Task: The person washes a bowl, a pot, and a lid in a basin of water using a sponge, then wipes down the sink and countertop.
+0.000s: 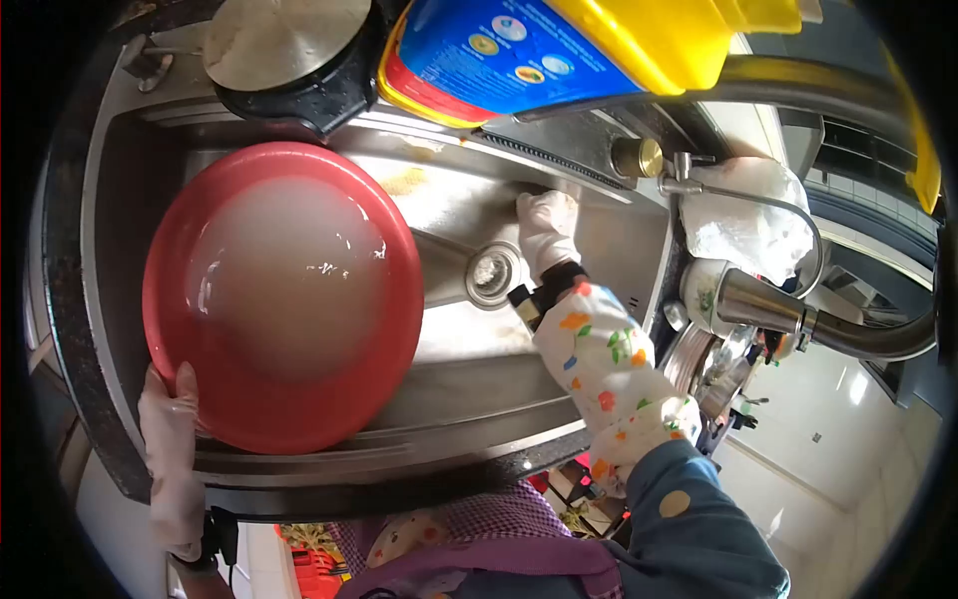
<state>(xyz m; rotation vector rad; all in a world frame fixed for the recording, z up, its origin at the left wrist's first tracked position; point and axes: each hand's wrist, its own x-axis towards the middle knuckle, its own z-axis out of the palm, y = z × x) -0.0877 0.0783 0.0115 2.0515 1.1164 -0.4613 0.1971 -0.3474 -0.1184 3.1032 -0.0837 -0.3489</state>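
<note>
A red basin (411, 285) of cloudy, whitish water fills the left side of the metal sink (459, 374). My left hand (172, 429), in a pale thin glove, grips the basin's near-left rim, thumb over the edge. In the right part of the sink, my gloved right hand (548, 225) rests against the far inner wall, just beyond the drain (493, 274). Its fingers look curled in, and whatever they may hold is hidden. A floral sleeve cover (609, 364) wraps the right forearm, with a dark band at the wrist.
Behind the sink stand a yellow-and-blue detergent jug (529, 55) and a round metal-topped object (284, 40). A metal faucet (848, 334) curves in from the right, near a white plastic bag (748, 220). Stacked dishes (704, 364) lie beside the sink's right edge.
</note>
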